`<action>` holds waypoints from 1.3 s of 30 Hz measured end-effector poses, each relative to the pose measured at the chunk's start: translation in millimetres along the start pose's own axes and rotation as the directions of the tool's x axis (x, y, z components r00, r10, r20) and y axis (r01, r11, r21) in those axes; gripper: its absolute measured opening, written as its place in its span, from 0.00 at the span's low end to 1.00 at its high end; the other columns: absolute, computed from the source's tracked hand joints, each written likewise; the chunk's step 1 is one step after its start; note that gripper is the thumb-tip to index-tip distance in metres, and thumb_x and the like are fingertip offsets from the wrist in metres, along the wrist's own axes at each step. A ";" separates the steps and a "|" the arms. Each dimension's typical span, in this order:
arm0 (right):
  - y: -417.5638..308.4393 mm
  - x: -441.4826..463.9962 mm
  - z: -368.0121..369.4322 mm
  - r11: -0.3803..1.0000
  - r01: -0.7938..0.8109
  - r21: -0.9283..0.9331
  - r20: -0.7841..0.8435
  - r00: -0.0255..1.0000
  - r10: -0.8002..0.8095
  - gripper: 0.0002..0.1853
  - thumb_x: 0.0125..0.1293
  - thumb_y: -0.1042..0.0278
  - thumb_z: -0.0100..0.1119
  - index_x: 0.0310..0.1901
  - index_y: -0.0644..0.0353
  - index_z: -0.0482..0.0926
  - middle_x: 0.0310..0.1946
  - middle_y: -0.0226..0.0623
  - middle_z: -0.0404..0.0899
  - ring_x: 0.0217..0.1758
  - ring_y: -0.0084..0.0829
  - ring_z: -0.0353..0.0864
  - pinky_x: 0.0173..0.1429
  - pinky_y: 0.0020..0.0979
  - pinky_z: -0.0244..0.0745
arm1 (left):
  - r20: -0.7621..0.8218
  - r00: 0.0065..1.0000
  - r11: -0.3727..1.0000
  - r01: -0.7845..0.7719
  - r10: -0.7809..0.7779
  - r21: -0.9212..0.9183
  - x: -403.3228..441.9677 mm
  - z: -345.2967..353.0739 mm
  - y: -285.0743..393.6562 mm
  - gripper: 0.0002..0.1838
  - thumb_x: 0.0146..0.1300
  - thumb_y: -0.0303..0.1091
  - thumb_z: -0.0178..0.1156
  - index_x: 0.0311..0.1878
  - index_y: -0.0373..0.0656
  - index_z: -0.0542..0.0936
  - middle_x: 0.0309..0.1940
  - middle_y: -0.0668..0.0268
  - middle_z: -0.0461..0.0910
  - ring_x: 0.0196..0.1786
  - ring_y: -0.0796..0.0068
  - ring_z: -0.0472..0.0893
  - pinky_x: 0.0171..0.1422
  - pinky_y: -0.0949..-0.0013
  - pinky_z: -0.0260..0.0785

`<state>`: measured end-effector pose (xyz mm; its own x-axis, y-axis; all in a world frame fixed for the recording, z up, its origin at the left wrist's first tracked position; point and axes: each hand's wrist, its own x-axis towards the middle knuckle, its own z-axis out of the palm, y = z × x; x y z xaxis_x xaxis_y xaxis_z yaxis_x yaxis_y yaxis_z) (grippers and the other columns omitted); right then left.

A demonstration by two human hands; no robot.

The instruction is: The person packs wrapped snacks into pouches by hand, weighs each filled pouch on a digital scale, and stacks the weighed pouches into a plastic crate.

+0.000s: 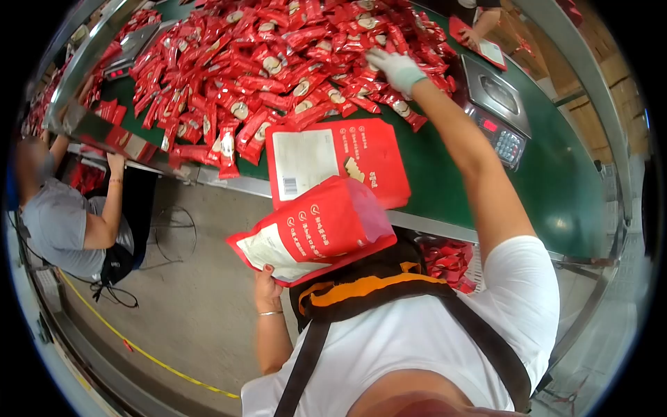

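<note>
My left hand [267,290] grips the lower corner of a red stand-up pouch [316,233], its thumb on the front. The pouch is tilted, and its top gapes toward the right, showing a pinkish inside. Behind it, a flat red pouch [392,156] with a pale panel and barcode lies on the green table near its edge. My right hand [399,71], in a white glove, reaches over a heap of small red wrapped snack packets [278,66]. Its fingers are stretched out onto the packets, and I see nothing held in them.
A digital scale [495,97] with a lit red display stands right of the heap; another scale [132,52] is at the far left. A co-worker [76,222] sits at left. Another person's hand [472,38] touches a pouch at top right. Red packets [450,264] fill a basket below the table edge.
</note>
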<state>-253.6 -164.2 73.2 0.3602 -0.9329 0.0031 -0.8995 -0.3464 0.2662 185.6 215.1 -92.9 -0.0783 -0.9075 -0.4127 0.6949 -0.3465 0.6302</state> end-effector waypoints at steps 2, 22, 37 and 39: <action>6.6 -1.1 -12.2 0.997 -0.048 -0.062 0.039 0.998 0.050 0.17 0.62 0.59 0.63 0.52 0.44 0.75 0.53 0.32 0.77 0.53 0.43 0.82 0.53 0.50 0.78 | -0.009 0.999 0.999 -0.044 0.044 -0.015 -7.4 2.3 -12.9 0.49 0.54 0.51 0.74 0.71 0.35 0.61 0.67 0.53 0.70 0.66 0.52 0.74 0.70 0.45 0.67; 207.7 -337.6 1.9 0.299 -0.784 0.544 -0.396 0.074 0.915 0.26 0.71 0.43 0.43 0.48 0.54 0.84 0.44 0.49 0.83 0.48 0.53 0.81 0.54 0.46 0.73 | 0.150 0.985 0.997 0.081 -0.082 0.015 16.4 33.1 -8.9 0.47 0.55 0.54 0.73 0.72 0.41 0.63 0.68 0.58 0.70 0.68 0.55 0.72 0.72 0.44 0.64; 196.6 -356.0 33.9 -0.004 -0.728 0.686 -0.059 -0.062 0.996 0.27 0.68 0.41 0.46 0.44 0.58 0.85 0.42 0.51 0.84 0.50 0.52 0.82 0.56 0.43 0.74 | 0.130 0.985 0.994 0.113 -0.112 -0.007 9.9 61.3 -5.7 0.45 0.52 0.52 0.75 0.68 0.37 0.68 0.62 0.60 0.77 0.60 0.58 0.79 0.68 0.50 0.71; 195.9 -330.8 21.0 0.082 -0.752 0.654 -0.090 0.030 0.995 0.26 0.67 0.42 0.50 0.46 0.58 0.84 0.45 0.51 0.83 0.52 0.51 0.81 0.58 0.42 0.73 | 0.129 0.987 0.995 0.099 -0.099 0.001 11.2 55.4 -8.5 0.45 0.53 0.52 0.75 0.68 0.37 0.67 0.63 0.60 0.76 0.62 0.58 0.77 0.68 0.49 0.70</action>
<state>-554.2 74.5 104.1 -0.8625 -0.3637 0.3519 -0.5060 0.6092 -0.6106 139.3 194.7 -66.4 -0.2383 -0.8920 -0.3842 0.6832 -0.4351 0.5865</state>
